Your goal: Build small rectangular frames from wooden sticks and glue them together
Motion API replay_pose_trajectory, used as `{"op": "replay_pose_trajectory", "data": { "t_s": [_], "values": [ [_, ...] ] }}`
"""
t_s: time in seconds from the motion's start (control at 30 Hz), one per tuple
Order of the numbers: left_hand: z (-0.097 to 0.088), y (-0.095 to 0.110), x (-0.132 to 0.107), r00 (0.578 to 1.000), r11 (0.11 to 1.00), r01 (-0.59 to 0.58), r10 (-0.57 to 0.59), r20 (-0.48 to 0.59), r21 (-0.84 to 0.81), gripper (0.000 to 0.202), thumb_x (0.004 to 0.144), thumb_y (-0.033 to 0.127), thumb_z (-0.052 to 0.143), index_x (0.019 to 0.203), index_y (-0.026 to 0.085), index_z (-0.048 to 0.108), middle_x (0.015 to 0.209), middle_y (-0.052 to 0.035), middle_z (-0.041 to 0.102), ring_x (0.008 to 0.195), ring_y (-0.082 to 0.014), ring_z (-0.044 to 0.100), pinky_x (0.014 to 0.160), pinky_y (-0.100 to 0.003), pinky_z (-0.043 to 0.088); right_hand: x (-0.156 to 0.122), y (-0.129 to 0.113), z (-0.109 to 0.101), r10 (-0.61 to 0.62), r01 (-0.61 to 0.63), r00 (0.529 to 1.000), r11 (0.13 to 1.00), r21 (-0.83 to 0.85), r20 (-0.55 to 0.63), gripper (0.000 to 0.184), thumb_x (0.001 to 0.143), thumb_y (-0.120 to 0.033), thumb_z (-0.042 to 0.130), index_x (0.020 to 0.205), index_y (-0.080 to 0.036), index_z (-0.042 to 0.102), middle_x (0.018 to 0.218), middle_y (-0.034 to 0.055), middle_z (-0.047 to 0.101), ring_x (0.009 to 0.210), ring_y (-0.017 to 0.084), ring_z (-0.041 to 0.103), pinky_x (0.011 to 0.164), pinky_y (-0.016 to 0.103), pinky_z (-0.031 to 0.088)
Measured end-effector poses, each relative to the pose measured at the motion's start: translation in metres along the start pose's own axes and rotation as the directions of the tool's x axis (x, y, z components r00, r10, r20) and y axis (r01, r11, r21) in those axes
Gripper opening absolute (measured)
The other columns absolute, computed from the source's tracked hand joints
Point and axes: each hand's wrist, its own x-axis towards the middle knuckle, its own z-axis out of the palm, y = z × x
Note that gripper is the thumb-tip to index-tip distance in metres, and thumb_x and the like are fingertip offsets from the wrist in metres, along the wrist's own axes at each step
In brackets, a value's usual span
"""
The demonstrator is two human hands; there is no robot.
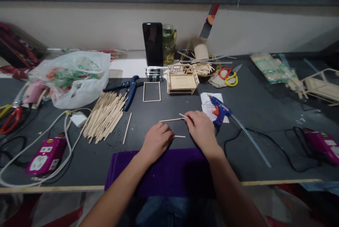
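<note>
My left hand [158, 139] is closed low over the dark table, with a thin wooden stick [180, 136] sticking out to the right from its fingertips. The fingers of my right hand [201, 128] pinch the end of a second wooden stick [182, 115]. Between the hands lies a longer stick [171, 120], its left end by my left knuckles and its right end at my right fingertips. Whether these sticks are joined is hidden by the fingers. Beyond them, a rectangular stick frame [143, 92] lies flat, and a small stick-built bench [182, 82] stands upright.
A heap of sticks [104, 117] and a blue cutter [130, 94] lie left. To the right, a blue glue gun [221, 109] rests on paper, its cord trailing rightward. A phone [153, 43] stands at the back. A purple cloth [169, 170] covers the front edge.
</note>
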Motion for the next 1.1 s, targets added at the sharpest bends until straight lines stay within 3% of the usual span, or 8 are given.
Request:
{"op": "replay_pose_trajectory", "data": {
  "t_s": [0.27, 0.43, 0.53, 0.63, 0.73, 0.83, 0.9, 1.1],
  "values": [
    [0.018, 0.006, -0.002, 0.996, 0.991, -0.05, 0.059, -0.071, 0.124, 0.026, 0.095, 0.019, 0.042, 0.083, 0.017, 0.066, 0.078, -0.0041, 0.059, 0.075, -0.016, 0.051, 0.065, -0.029, 0.038, 0.018, -0.008, 0.027, -0.161, 0.157, 0.974, 0.987, 0.032, 0.16, 0.015, 0.089, -0.02, 0.056, 0.088, -0.023, 0.07, 0.088, 0.0058, 0.063, 0.087, 0.02, 0.052, 0.07, 0.03, 0.039],
    [0.017, 0.005, -0.004, 0.993, 0.992, -0.019, 0.034, -0.117, 0.122, 0.026, 0.094, 0.02, 0.044, 0.079, 0.017, 0.064, 0.077, -0.0038, 0.06, 0.074, -0.0161, 0.053, 0.065, -0.028, 0.04, 0.019, -0.017, 0.029, -0.185, 0.169, 0.968, 0.98, 0.105, 0.167, 0.016, 0.088, -0.021, 0.056, 0.087, -0.023, 0.072, 0.087, 0.0059, 0.064, 0.087, 0.02, 0.054, 0.072, 0.03, 0.042],
    [0.01, 0.004, -0.004, 0.991, 1.0, 0.019, -0.02, -0.134, -0.006, 0.025, 0.095, 0.026, 0.046, 0.082, 0.018, 0.065, 0.077, -0.0035, 0.061, 0.074, -0.0157, 0.054, 0.066, -0.028, 0.042, 0.015, -0.008, 0.021, -0.094, 0.07, 0.993, 0.958, 0.279, 0.073, 0.017, 0.086, -0.024, 0.058, 0.087, -0.022, 0.074, 0.086, 0.0064, 0.065, 0.086, 0.02, 0.058, 0.077, 0.032, 0.044],
    [-0.001, 0.001, -0.001, 0.97, 0.971, 0.119, -0.159, -0.186, -0.209, 0.019, 0.094, 0.026, 0.048, 0.091, 0.02, 0.065, 0.083, -0.0034, 0.063, 0.081, -0.015, 0.056, 0.071, -0.027, 0.045, 0.004, 0.006, 0.012, 0.125, -0.112, 0.992, 0.87, 0.479, 0.005, 0.022, 0.084, -0.034, 0.059, 0.092, -0.021, 0.075, 0.086, 0.006, 0.068, 0.081, 0.019, 0.062, 0.075, 0.032, 0.047],
    [-0.012, -0.004, 0.01, 0.95, 0.933, 0.238, -0.282, -0.137, -0.27, 0.012, 0.09, 0.02, 0.054, 0.093, 0.021, 0.065, 0.087, -0.0024, 0.065, 0.086, -0.0157, 0.058, 0.075, -0.028, 0.046, -0.01, 0.013, 0.009, 0.31, -0.306, 0.946, 0.745, 0.593, 0.098, 0.032, 0.076, -0.042, 0.064, 0.096, -0.018, 0.074, 0.077, 0.0042, 0.068, 0.068, 0.018, 0.061, 0.065, 0.03, 0.048],
    [-0.017, -0.007, 0.029, 0.96, 0.949, 0.278, -0.281, 0.006, -0.147, 0.009, 0.085, 0.019, 0.06, 0.09, 0.021, 0.067, 0.089, -0.0028, 0.064, 0.09, -0.0184, 0.057, 0.074, -0.029, 0.045, -0.018, 0.011, 0.013, 0.382, -0.42, 0.901, 0.643, 0.64, 0.207, 0.037, 0.072, -0.043, 0.066, 0.094, -0.015, 0.073, 0.068, 0.0028, 0.066, 0.058, 0.016, 0.059, 0.057, 0.028, 0.047],
    [-0.014, -0.008, 0.042, 0.965, 0.964, 0.257, -0.253, 0.067, -0.07, 0.009, 0.084, 0.02, 0.062, 0.091, 0.021, 0.068, 0.089, -0.0032, 0.064, 0.092, -0.0197, 0.057, 0.073, -0.029, 0.045, -0.018, 0.009, 0.016, 0.385, -0.439, 0.893, 0.635, 0.636, 0.232, 0.037, 0.071, -0.042, 0.065, 0.095, -0.014, 0.072, 0.066, 0.002, 0.065, 0.056, 0.015, 0.058, 0.057, 0.028, 0.048],
    [0.0, -0.016, 0.06, 0.976, 0.982, 0.184, -0.177, 0.123, -0.048, 0.014, 0.086, 0.022, 0.058, 0.09, 0.023, 0.071, 0.087, -0.003, 0.063, 0.09, -0.0182, 0.058, 0.07, -0.027, 0.044, -0.011, 0.011, 0.018, 0.325, -0.39, 0.921, 0.747, 0.539, 0.217, 0.029, 0.073, -0.039, 0.064, 0.091, -0.018, 0.072, 0.065, 0.0002, 0.063, 0.056, 0.013, 0.055, 0.054, 0.025, 0.044]
  ]
}}
